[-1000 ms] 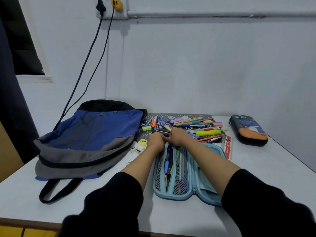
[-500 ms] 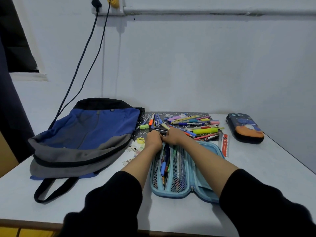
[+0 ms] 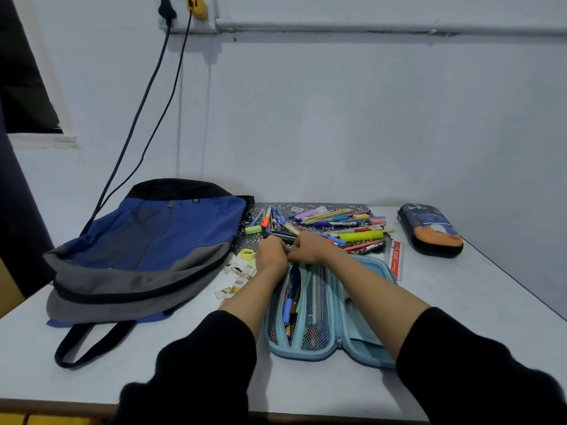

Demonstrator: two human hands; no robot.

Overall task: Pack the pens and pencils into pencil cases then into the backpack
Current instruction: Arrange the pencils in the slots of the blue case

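Two hands, knuckle to knuckle, at the far end of the open light-blue pencil case.

L hand & R hand touch each other, fingers curled under and out of sight, so can't tell if they're pinching anything or just bunched up. The case lies flat on the table right under both wrists, with its mesh pocket facing up and a few pens tucked in the slot below the L hand. The loose pens and pencils sit in a heap just beyond the knuckles, on a dark patterned mat. The backpack lies flat, out to the L of the L hand. A dark 2nd pencil case is zipped up, well off to the R of the R hand. A red ruler lies near the R wrist, with a yellow roll & stickers by the L one.
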